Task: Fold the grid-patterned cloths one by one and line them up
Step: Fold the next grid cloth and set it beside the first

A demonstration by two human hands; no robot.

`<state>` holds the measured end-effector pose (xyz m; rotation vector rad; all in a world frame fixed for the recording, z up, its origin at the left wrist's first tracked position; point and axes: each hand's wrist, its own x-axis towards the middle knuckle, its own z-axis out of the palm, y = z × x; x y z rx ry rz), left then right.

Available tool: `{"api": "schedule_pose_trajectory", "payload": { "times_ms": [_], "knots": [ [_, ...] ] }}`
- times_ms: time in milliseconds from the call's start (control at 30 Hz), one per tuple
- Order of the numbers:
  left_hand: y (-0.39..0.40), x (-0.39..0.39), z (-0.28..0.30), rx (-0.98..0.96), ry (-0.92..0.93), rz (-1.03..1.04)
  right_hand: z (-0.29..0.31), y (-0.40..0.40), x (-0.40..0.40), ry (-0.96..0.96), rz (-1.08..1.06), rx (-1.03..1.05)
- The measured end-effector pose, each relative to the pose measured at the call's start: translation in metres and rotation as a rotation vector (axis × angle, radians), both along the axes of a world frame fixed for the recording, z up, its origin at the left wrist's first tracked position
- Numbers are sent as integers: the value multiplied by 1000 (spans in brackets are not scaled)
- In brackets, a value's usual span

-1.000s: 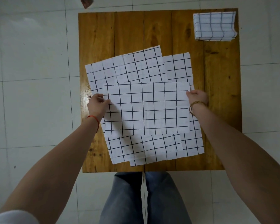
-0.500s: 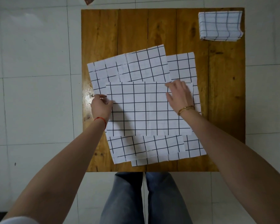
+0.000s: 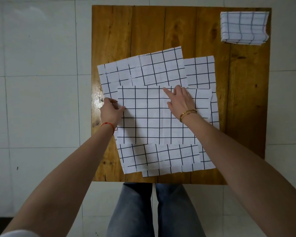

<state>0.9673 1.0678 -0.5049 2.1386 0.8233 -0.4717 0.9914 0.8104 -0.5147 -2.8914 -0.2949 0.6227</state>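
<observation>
A white cloth with a dark grid, folded once (image 3: 149,117), lies on top of a pile of flat grid cloths (image 3: 154,69) in the middle of the wooden table (image 3: 143,28). My left hand (image 3: 110,111) pinches the folded cloth's left edge. My right hand (image 3: 180,100) rests flat on the cloth's upper middle, fingers spread and pointing left. One small folded grid cloth (image 3: 243,28) sits at the table's far right corner.
The table stands on a pale tiled floor (image 3: 38,100). Bare wood shows along the far side and down the right strip of the table. My legs in blue jeans (image 3: 154,211) are at the table's near edge.
My right hand left the cloth's right edge and slid leftward across the top of the folded cloth. My left hand kept its grip on the left edge.
</observation>
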Motion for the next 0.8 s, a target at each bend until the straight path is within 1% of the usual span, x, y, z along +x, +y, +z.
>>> {"api": "schedule_pose_trajectory", "payload": {
  "times_ms": [167,300,500,700,800],
  "knots": [
    [2,1,2,-36,6,2,1,-1,-3,14,26,-27],
    [5,1,7,-67,5,-57,2,-2,-8,7,52,-48],
    [16,-5,17,-283,-57,-115,1,1,-15,-6,23,-99],
    [20,-8,24,-340,-27,-223,1,5,-17,12,1,-104],
    [17,-8,34,-401,-79,-246,0,11,-19,1,5,-92]
  ]
}}
